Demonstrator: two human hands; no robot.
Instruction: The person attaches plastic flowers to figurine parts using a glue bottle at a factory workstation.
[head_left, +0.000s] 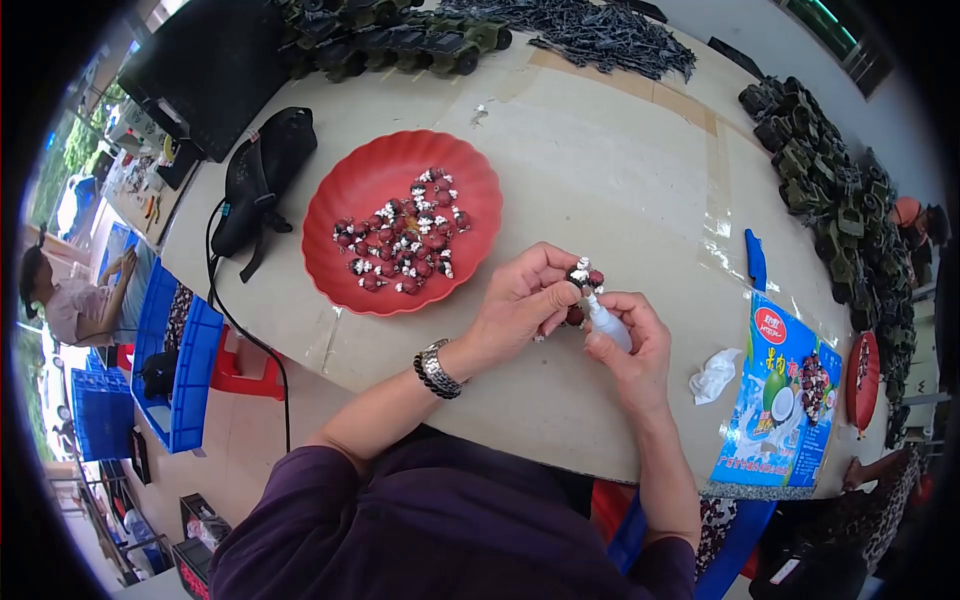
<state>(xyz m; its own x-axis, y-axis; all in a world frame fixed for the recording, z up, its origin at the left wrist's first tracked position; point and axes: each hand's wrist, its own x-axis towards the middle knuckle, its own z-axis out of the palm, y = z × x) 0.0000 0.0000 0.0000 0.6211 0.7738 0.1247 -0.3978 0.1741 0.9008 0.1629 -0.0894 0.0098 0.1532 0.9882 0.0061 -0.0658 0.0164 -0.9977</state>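
Note:
My left hand (522, 298), with a metal watch on its wrist, pinches a small dark-red and white piece (581, 270) above the near part of the table. In my right hand (643, 350) is a small white squeeze bottle (608, 324), its narrow tip pointing up against the piece. More dark red shows just below the fingers, partly hidden. To the left of my hands stands a red scalloped plate (325, 195), and many similar red and white pieces (410, 238) lie heaped in it.
A black bag-like object (265, 180) with a cable lies left of the plate. At right are crumpled tissue (714, 376), a blue tool (755, 260) and a blue printed sheet (765, 440). Green toy vehicles (830, 190) line the right edge. Another person (85, 300) sits far left.

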